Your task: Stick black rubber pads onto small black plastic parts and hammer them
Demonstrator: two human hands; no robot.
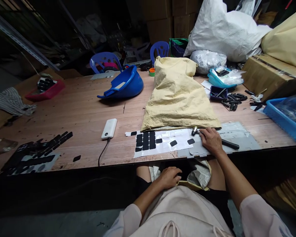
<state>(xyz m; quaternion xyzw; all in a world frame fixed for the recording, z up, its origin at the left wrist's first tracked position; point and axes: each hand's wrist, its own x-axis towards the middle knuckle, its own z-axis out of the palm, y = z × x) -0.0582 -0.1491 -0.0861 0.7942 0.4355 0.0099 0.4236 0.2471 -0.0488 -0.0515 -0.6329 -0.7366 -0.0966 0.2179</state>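
My right hand (211,140) is closed round the middle of a small hammer lying on the grey board (236,133) at the table's front edge. The hammer's metal head (194,131) shows left of my fingers, its black grip (229,144) to the right. In my lap, my left hand (169,177) has curled fingers at the edge of an open sack (201,174) with a pale lining; its fingertips are partly hidden. Left of the hammer lies a white sheet (160,151) bearing rows of black rounded pads (146,141) and a few separate ones.
A yellow sack (179,98) lies just behind the sheet. To its left are a white power bank (109,128) with a cable and a blue scoop-like basin (128,84). Black parts (233,100) and a blue basket (283,120) are at right; more black strips (51,144) lie left.
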